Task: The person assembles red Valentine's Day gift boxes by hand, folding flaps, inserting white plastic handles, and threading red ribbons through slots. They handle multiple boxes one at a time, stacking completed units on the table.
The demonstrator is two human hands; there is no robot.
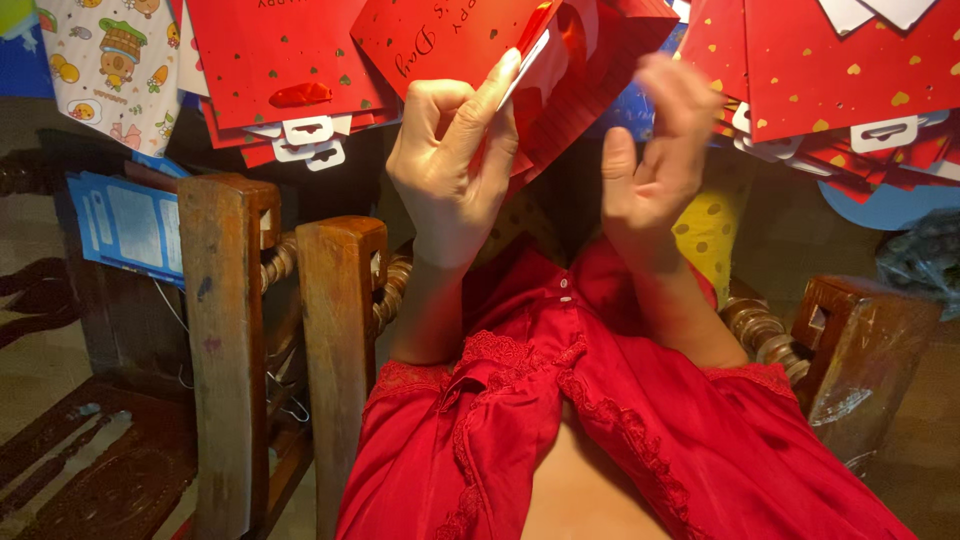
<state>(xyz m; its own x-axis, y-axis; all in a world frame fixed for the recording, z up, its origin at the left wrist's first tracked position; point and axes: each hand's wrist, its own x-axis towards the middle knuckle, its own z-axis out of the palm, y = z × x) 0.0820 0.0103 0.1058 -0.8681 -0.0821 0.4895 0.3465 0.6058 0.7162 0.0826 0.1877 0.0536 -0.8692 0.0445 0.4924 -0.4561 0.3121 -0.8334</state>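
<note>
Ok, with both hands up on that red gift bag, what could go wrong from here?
The left hand pinches only the edge of the red gift bag, so it may slip or crease. The right hand is blurred and appears open, so it probably gives little support. The stacked red bags hang close beside, so a swing could knock them.

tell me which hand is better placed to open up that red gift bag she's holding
Right, probably. The left hand already pinches the red gift bag at its edge, so it is busy holding. The right hand is open beside the bag, blurred, gripping nothing visible.
</note>
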